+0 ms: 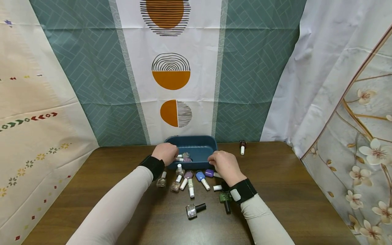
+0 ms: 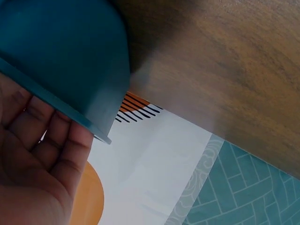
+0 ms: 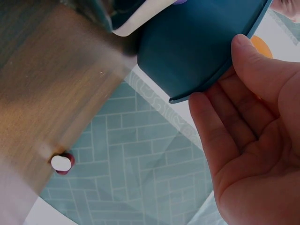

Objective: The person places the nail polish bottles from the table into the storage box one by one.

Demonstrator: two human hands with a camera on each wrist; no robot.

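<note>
A dark blue plastic bin (image 1: pixel 200 139) stands at the back of the table, with several nail polish bottles (image 1: pixel 186 159) lying inside its left part. My left hand (image 1: pixel 166 153) grips the bin's left rim; in the left wrist view its fingers (image 2: pixel 79 140) curl at the rim and the thumb is hidden. At the front right corner, my right hand (image 1: pixel 226 166) pinches the rim, its thumb (image 3: pixel 243 49) and fingers visible in the right wrist view. Several more bottles lie in front of the bin, among them a blue one (image 1: pixel 200 176) and a purple one (image 1: pixel 209 173).
Nearer on the wooden table (image 1: pixel 275 190) lie a glittery silver bottle (image 1: pixel 191 211) with a black cap and a green bottle (image 1: pixel 225 197) by the right wrist. A dark red bottle (image 1: pixel 243 144) lies at the back right. Patterned cloth (image 1: pixel 251 85) hangs behind the table.
</note>
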